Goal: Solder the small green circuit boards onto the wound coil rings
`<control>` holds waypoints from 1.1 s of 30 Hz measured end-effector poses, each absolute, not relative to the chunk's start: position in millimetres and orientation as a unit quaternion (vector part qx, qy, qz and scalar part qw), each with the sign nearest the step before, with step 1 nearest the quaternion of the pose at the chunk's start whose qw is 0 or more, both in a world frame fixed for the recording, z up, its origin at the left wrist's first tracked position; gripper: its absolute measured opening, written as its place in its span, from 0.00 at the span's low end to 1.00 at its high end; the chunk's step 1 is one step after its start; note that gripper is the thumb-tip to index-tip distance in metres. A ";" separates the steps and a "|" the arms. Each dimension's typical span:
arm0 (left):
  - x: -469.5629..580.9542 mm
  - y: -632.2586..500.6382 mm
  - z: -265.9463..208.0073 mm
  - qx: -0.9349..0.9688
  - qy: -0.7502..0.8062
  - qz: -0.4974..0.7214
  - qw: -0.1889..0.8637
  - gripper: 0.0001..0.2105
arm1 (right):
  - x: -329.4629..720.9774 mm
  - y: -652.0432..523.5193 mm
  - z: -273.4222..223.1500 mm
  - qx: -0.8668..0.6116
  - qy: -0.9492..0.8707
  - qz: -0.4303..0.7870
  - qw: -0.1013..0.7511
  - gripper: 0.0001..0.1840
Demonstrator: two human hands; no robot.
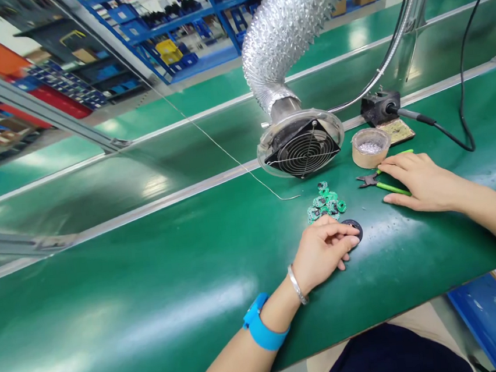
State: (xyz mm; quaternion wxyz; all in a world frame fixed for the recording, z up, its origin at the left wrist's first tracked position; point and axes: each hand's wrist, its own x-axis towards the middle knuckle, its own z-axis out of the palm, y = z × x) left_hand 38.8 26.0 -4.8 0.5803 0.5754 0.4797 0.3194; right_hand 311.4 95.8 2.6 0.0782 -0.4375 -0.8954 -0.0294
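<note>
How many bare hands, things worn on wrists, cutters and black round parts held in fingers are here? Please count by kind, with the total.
Bare left hand and right hand: 2
Bright blue wristband and silver metal bracelet: 2
Dark metal cutters with green handles: 1
Black round part: 1
Total: 6

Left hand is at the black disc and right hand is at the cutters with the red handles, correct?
Not red: the cutters have green handles, as the head view shows. The left hand is at the black disc, and the right hand is at the cutters.
</note>
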 end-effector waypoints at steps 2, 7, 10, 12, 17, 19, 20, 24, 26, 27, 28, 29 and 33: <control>42.4 26.4 -3.0 0.555 0.488 0.317 0.594 0.09 | 309.5 97.8 2.6 -0.427 -0.900 -0.046 0.072 0.30; 44.1 30.0 1.1 0.542 0.501 0.307 0.601 0.09 | 306.9 100.9 3.7 -0.420 -0.904 -0.064 0.060 0.27; 43.9 31.3 1.9 0.542 0.506 0.299 0.601 0.10 | 305.3 99.9 2.3 -0.432 -0.896 -0.085 0.059 0.26; 43.8 31.6 2.0 0.544 0.506 0.295 0.601 0.11 | 304.5 99.2 1.4 -0.432 -0.895 -0.092 0.064 0.25; 43.7 31.8 1.8 0.552 0.497 0.294 0.602 0.11 | 305.8 101.4 -0.6 -0.420 -0.900 -0.101 0.054 0.15; 43.8 31.8 1.4 0.555 0.494 0.294 0.601 0.11 | 306.6 101.1 0.2 -0.419 -0.901 -0.102 0.050 0.14; 43.9 31.7 1.2 0.556 0.493 0.295 0.600 0.10 | 306.5 99.7 1.7 -0.418 -0.902 -0.100 0.050 0.15; 44.7 31.6 -0.3 0.560 0.491 0.297 0.597 0.10 | 301.1 83.3 17.1 -0.408 -0.909 -0.045 0.070 0.16; 44.9 31.6 -1.3 0.560 0.487 0.299 0.599 0.10 | 295.5 71.8 27.8 -0.394 -0.915 0.037 0.077 0.17; 45.0 31.6 -1.9 0.560 0.485 0.300 0.601 0.10 | 292.4 66.8 32.8 -0.380 -0.920 0.072 0.067 0.17; 44.9 31.6 -2.5 0.561 0.483 0.301 0.602 0.10 | 289.4 62.7 37.1 -0.366 -0.924 0.099 0.053 0.15; 44.8 31.6 -3.2 0.562 0.480 0.303 0.601 0.09 | 286.6 59.8 40.6 -0.354 -0.928 0.113 0.035 0.14; 44.1 31.7 -5.8 0.569 0.474 0.306 0.599 0.09 | 280.2 57.5 47.4 -0.342 -0.931 0.125 -0.014 0.13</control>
